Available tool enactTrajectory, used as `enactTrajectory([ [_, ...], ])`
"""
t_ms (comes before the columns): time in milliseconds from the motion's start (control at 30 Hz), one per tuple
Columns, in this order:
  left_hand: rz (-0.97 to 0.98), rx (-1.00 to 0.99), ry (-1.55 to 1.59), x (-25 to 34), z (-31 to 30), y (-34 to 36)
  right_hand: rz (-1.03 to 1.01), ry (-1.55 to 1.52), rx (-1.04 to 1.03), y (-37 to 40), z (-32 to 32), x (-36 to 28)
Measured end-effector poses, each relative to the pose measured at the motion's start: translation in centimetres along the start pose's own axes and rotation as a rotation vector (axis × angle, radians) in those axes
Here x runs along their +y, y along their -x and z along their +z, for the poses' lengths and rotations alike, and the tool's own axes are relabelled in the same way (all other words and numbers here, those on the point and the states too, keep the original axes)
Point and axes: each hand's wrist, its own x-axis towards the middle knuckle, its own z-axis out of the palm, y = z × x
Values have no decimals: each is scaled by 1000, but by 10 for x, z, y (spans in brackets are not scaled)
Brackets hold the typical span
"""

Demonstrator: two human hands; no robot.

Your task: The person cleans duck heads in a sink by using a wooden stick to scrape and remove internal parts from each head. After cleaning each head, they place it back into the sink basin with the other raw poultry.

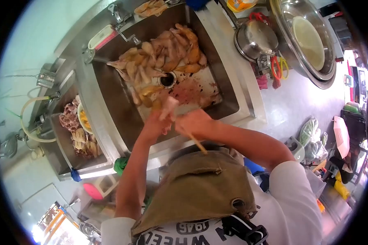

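My left hand (154, 122) is closed on a pale piece of raw poultry (169, 106) over the near side of a large steel sink (126, 126). Close beside it, my right hand (195, 123) is wrapped round a tool with a thin wooden handle (198, 143); the handle end points back toward my body. The working end of that tool is blurred, so its kind cannot be made out. A heap of raw poultry pieces (163, 51), pale pink and yellow, fills the sink's far side. Below them show the drain (167, 79) and reddish liquid (188, 92).
A smaller sink (100, 161) at left holds more raw meat (84, 141) and a bowl with something yellow (85, 120). A tap (131, 38) reaches over the large sink. At right stand a steel pot (256, 40), large steel basins (282, 41) and red-handled scissors (276, 67).
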Motion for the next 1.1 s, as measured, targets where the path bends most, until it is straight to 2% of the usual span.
enactTrajectory([
  [33, 29, -50, 55, 2, 1, -2, -36, 2, 2, -1, 0, 2],
  [100, 44, -20, 75, -9, -6, -11, -114, -14, -2, -5, 14, 4],
  [133, 31, 46, 36, -26, -12, -24, -110, 19, -18, -7, 22, 6],
  [200, 15, 19, -26, -16, -9, -25, -101, 103, -54, -13, 30, 17],
  [233, 12, -70, -52, -8, -8, -23, -33, 67, -48, -19, 29, 24],
  [300, 74, -71, -83, -23, -10, -36, 103, -16, -37, -30, 33, 33],
  [333, 141, 18, -83, -67, -18, -61, 69, -26, -34, -31, 39, 34],
  [400, 370, 199, -541, -100, -41, -81, 20, -41, -33, -20, 52, 34],
  [433, 532, 305, -1002, -105, -61, -87, 65, -103, -10, -11, 46, 31],
  [467, 396, 372, -949, -135, -91, -101, 108, -164, 19, -1, 32, 25],
  [533, 177, 555, -1043, -160, -103, -120, 165, -285, 125, 20, 16, 22],
  [600, 0, 806, -1331, -146, -94, -127, 184, -391, 272, 40, 6, 30],
  [667, 174, 470, -1081, -147, -70, -169, 358, -517, 329, 56, -4, 33],
  [700, 239, 350, -1271, -140, -37, -188, 442, -575, 355, 62, -9, 33],
  [767, 54, 605, -533, -53, 61, -200, 568, -631, 375, 72, -15, 30],
  [833, 258, 504, -728, -47, 102, -223, 692, -648, 380, 81, -20, 27],
  [867, 499, 133, -1088, -56, 110, -230, 754, -643, 381, 84, -22, 24],
  [967, 475, 278, -1126, -96, 160, -275, 882, -698, 423, 100, -11, 21],
  [1000, 440, 271, -1117, -104, 166, -288, 913, -729, 447, 104, -8, 20],
  [1100, 345, 247, -1098, -122, 151, -302, 938, -745, 481, 114, -3, 19],
])
